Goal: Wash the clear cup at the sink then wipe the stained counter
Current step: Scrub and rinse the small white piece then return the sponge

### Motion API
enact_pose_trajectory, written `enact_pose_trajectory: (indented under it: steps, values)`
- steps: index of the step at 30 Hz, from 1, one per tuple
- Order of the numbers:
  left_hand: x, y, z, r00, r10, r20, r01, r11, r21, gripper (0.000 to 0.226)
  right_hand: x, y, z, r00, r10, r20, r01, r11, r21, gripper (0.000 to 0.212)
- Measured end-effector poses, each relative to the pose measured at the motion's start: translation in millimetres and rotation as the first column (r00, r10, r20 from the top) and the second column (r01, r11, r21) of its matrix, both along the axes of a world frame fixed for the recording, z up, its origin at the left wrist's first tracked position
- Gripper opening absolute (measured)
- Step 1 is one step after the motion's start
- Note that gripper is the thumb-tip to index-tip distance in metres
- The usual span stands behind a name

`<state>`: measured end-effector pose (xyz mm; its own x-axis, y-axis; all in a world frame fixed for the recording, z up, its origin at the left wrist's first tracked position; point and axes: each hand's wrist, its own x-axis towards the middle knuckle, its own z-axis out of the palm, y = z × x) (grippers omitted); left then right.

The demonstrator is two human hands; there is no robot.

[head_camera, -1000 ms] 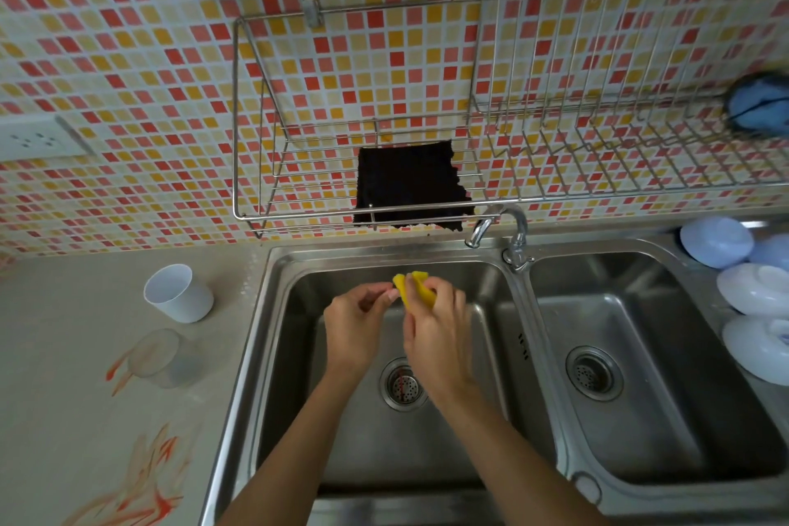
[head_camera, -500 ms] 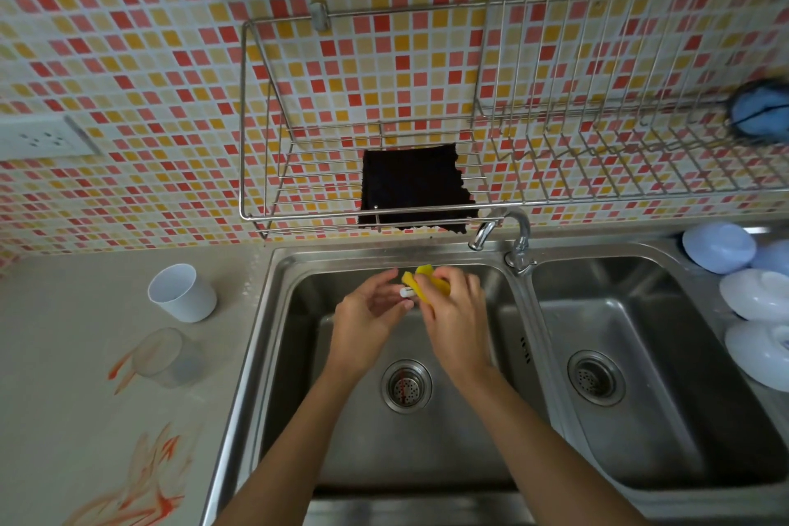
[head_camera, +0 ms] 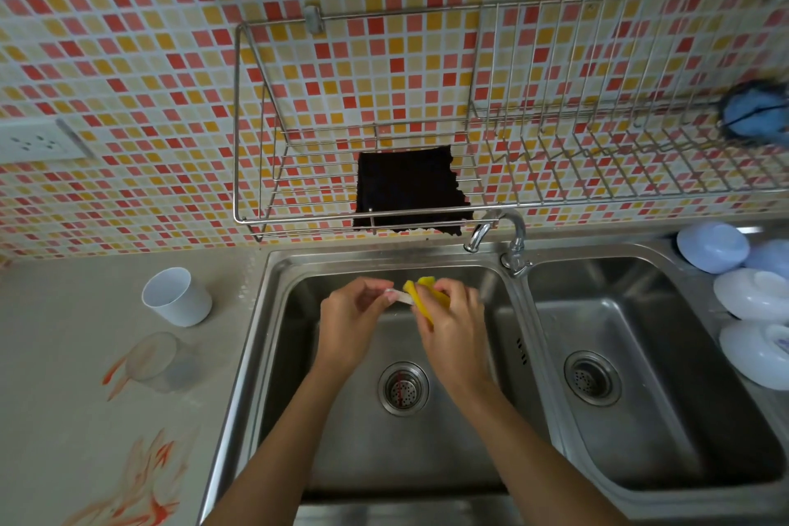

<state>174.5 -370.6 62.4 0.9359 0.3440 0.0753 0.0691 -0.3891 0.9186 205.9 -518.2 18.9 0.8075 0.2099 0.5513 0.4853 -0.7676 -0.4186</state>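
**Clear cup waits unwashed while sponge is readied over the sink**

Clear cup [head_camera: 154, 359] stands on the table [head_camera: 64, 419] left of the sink [head_camera: 273, 312], on an orange-red stain [head_camera: 115, 372], well apart from both hands. A white cup [head_camera: 177, 296] stands just behind it, and a larger stain [head_camera: 141, 478] lies nearer the camera.

Both hands are over the left basin. The right hand [head_camera: 448, 325] is curled round a yellow sponge [head_camera: 422, 295], its grip clamped on it. The left hand [head_camera: 354, 316] pinches a small whitish piece [head_camera: 398, 294] at the sponge's edge; what that piece is cannot be told.

Compared with a second ago, the hands sit in almost the same place, but the whitish piece now shows between them, where earlier only yellow was visible. The left fingers seem to have drawn it out from the sponge, perhaps a layer or wrapping.

No water can be seen coming from the faucet [head_camera: 495, 231]. By my judgement the work is at preparation only: the cup has not been picked up, and both stains remain to be wiped.
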Motion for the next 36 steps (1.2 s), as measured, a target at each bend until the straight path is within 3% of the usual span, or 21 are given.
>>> enact_pose_trajectory:
  steps: [5, 10, 14, 16, 20, 24, 28, 31, 33, 36]
  values:
    - [-3.4, -2.6, 0.2, 0.998, -0.006, 0.059, 0.005, 1.000, 0.019, 0.012, 10.8, -2.4, 2.3, 1.000, 0.012, 0.001, -0.012, 1.000, -0.005, 0.026]
    - [-0.8, -6.1, -1.6, 1.000, 0.007, 0.024, -0.007, 1.000, -0.011, 0.010, 16.3, -11.7, -4.9, 1.000, 0.013, 0.006, -0.013, 0.999, -0.029, 0.018]
    - [8.0, -8.7, 1.7, 0.985, 0.001, -0.170, 0.011, 0.997, 0.074, 0.022, 16.5, -15.1, -1.6, 0.999, -0.001, 0.049, 0.003, 0.999, -0.037, 0.012]
    - [14.6, -9.2, 1.3, 0.969, -0.044, -0.244, 0.047, 0.999, 0.006, 0.023, 18.2, -19.1, -3.0, 0.998, -0.009, 0.055, 0.012, 0.999, -0.053, 0.019]
    - [21.4, -15.7, -0.7, 0.984, -0.061, -0.169, 0.069, 0.997, 0.042, 0.004, 16.5, -23.3, -9.4, 0.996, -0.088, -0.018, 0.089, 0.996, 0.025, 0.040]
    - [20.1, -23.6, -4.0, 0.994, -0.081, -0.070, 0.086, 0.994, 0.074, 0.012, 9.9, -23.9, -16.6, 0.999, -0.009, 0.033, 0.010, 1.000, -0.018, 0.037]
    - [23.5, -37.2, -4.9, 0.999, -0.031, -0.029, 0.034, 0.995, 0.092, 0.017, 20.7, -38.6, -22.5, 0.981, -0.169, -0.097, 0.174, 0.984, 0.042, 0.049]
    - [29.0, -44.6, -5.5, 1.000, -0.021, -0.017, 0.021, 0.999, 0.032, 0.014, 10.2, -30.9, -20.9, 0.997, -0.079, -0.025, 0.079, 0.997, 0.002, 0.049]
    - [30.0, -46.7, -10.4, 0.999, -0.016, -0.028, 0.017, 0.999, 0.043, 0.013, 8.7, -35.1, -28.6, 0.995, -0.065, -0.077, 0.066, 0.998, 0.009, 0.049]
    - [30.0, -46.9, -16.6, 0.998, 0.034, -0.058, -0.027, 0.993, 0.115, 0.014, 22.6, -58.7, -48.2, 0.932, -0.191, -0.308, 0.214, 0.976, 0.043, 0.047]
